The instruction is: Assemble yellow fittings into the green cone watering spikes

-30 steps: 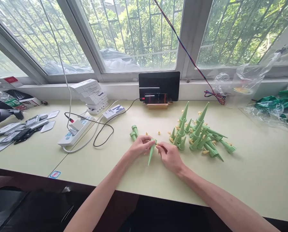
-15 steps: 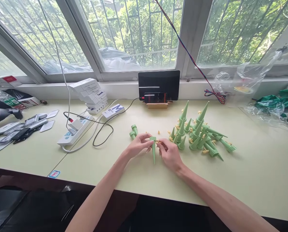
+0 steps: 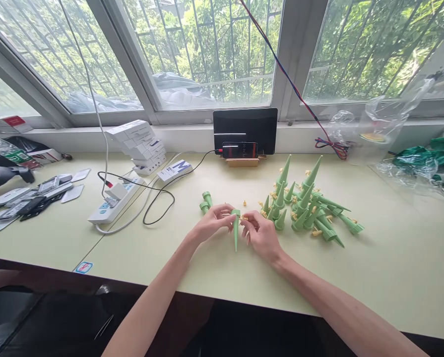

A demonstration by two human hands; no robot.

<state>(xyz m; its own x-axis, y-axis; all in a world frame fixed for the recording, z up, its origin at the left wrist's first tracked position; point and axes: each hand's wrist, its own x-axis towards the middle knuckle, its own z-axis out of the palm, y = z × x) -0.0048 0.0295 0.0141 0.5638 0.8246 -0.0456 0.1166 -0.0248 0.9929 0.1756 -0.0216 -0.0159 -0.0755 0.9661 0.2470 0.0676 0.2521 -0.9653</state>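
One green spike [image 3: 236, 232] is in work, point-down over the table [image 3: 140, 263] between your hands. Your left hand [image 3: 210, 224] has its fingers clamped on the capped end; your right hand [image 3: 263, 238] pinches a small yellow piece [image 3: 243, 218] at the cap's side, full seating not confirmed. Many in the group of spikes [image 3: 305, 201] at right carry yellow pieces; judged mostly done. Outstanding, apparently: two spikes [image 3: 207, 199] beyond your left hand and a loose yellow piece [image 3: 244, 203]. Compared with one second ago, your held spike hangs straighter; the group is unchanged.
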